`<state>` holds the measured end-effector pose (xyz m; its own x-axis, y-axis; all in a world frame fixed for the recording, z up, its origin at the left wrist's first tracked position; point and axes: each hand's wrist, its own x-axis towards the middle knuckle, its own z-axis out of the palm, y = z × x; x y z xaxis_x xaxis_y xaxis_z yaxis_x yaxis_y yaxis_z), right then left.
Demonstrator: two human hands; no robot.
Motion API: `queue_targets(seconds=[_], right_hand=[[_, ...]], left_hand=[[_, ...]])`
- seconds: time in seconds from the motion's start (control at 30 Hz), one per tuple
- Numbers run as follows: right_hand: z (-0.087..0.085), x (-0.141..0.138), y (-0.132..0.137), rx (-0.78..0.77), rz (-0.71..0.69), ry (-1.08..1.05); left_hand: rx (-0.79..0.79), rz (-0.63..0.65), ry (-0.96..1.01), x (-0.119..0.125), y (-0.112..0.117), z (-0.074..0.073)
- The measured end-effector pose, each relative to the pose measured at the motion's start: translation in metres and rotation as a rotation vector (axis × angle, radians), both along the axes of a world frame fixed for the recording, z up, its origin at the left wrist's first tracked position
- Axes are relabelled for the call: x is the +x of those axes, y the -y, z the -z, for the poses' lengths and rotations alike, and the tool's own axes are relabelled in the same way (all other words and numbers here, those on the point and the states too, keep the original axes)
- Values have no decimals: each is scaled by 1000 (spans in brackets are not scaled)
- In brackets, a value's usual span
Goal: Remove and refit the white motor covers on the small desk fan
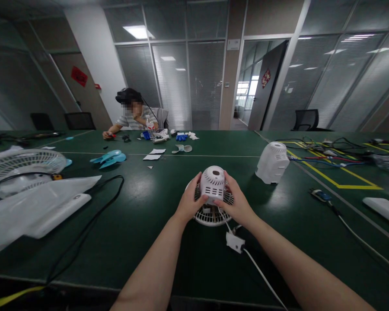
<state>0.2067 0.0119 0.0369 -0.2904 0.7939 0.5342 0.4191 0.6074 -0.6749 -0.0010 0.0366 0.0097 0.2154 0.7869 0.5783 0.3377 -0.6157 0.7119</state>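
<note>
A white vented motor cover point(213, 183) is held over a round white fan grille point(210, 219) that lies on the green table. My left hand point(191, 198) grips the cover's left side, thumb at its lower front edge. On the opposite side my right hand point(235, 199) grips it the same way. Below the cover, part of the fan's inside shows, but my hands hide much of it. From there a white cord runs to a small white box point(235, 242) and on toward the table's near edge.
A second white housing point(272, 163) stands to the right. A blue fan blade point(109, 159) and a larger white grille point(26, 162) lie left. Black cable point(97, 214) crosses the left side; a plug point(320, 195) lies right. A person point(138, 114) sits across the table.
</note>
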Motion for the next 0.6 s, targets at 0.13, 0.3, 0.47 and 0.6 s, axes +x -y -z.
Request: queue_targets(seconds=[0.13,0.3,0.47,0.6], right_hand=[[2,4,-2,12,-2,41],[2,8,-5,64,-30,50],[5,8,-6,-11,-91,-38],[7,8,-6,-70,-134,-129]], left_hand=[[34,15,-18,0,-1,-2],[18,15,-9,2,0,-3],[-18,39,24,2,-3,-2],[-52,58,18,1,-1,-4]])
